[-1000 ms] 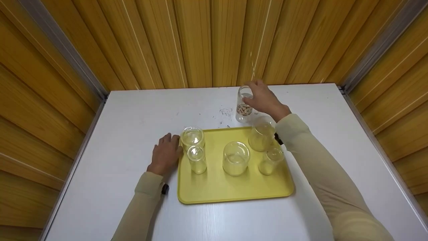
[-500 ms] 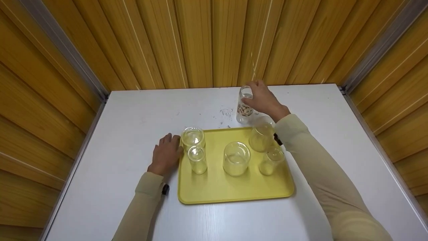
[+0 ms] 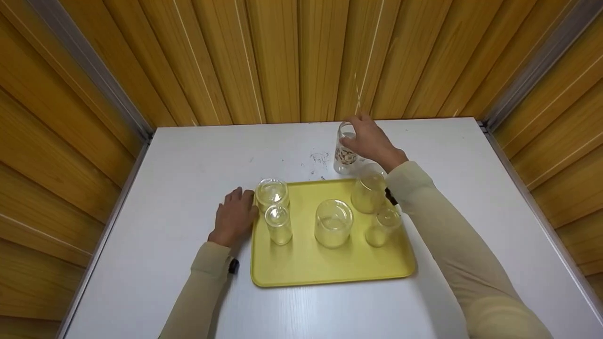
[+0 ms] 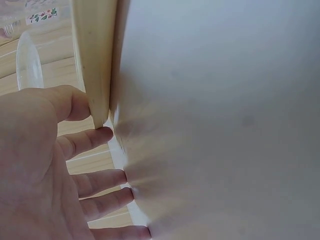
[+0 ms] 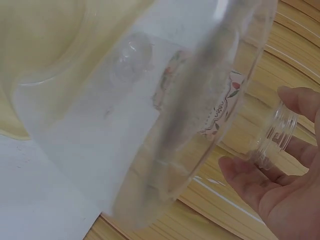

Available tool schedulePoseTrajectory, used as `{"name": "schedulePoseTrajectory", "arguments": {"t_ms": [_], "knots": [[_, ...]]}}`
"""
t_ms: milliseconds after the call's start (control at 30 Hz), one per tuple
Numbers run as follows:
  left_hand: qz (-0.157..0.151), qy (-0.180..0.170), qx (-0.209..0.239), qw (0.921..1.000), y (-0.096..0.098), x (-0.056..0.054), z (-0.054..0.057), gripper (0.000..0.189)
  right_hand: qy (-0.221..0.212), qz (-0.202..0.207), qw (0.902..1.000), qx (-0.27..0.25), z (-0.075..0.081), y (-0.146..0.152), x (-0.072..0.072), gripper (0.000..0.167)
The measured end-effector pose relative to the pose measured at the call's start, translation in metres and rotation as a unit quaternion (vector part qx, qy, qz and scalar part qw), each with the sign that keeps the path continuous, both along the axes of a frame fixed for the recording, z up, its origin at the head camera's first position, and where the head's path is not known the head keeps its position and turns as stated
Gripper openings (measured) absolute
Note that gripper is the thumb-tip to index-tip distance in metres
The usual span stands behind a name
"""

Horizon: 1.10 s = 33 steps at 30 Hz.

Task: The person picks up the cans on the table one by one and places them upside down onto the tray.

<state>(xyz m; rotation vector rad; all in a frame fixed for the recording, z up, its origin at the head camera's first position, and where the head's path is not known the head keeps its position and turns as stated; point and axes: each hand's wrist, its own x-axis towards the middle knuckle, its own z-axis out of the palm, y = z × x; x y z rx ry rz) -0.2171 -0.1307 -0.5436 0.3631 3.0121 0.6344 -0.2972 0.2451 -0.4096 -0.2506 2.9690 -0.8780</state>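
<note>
In the head view my right hand point(image 3: 372, 141) grips the top of a tall clear bottle point(image 3: 346, 157) with a patterned label, upright on the table behind the tray. The right wrist view has the fingers and thumb around its threaded neck point(image 5: 280, 132). My left hand point(image 3: 233, 216) lies at the left edge of a yellow tray point(image 3: 301, 275). Up close, its fingertips point(image 4: 120, 197) rest on the table while the thumb touches the tray rim point(image 4: 95, 65). Clear on the tray stand a wide jar point(image 3: 333, 223) in the middle and a slim one point(image 3: 279, 226) at left.
Another wide jar point(image 3: 272, 192) sits in the tray's back left corner. At the right are a wide jar point(image 3: 368, 193) and a slim one point(image 3: 382, 228), close to the right forearm. Dark smudges mark the white table point(image 3: 188, 160); wooden panels point(image 3: 278, 61) rise behind it.
</note>
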Motion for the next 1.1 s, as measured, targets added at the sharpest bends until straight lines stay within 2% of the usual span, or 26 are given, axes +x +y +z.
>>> {"name": "schedulePoseTrajectory", "arguments": {"t_ms": [633,1100], "knots": [[0.005,-0.017,0.006,0.9998,-0.0005,-0.0010,0.0002,0.046,0.001,-0.004,0.9997,-0.023,0.0029,0.0013,0.0026,0.059],[0.001,-0.006,0.007,1.0000,-0.0018,-0.0015,-0.0008,0.045,0.028,-0.010,0.9982,-0.052,0.0060,0.0028,0.0098,0.060]]}}
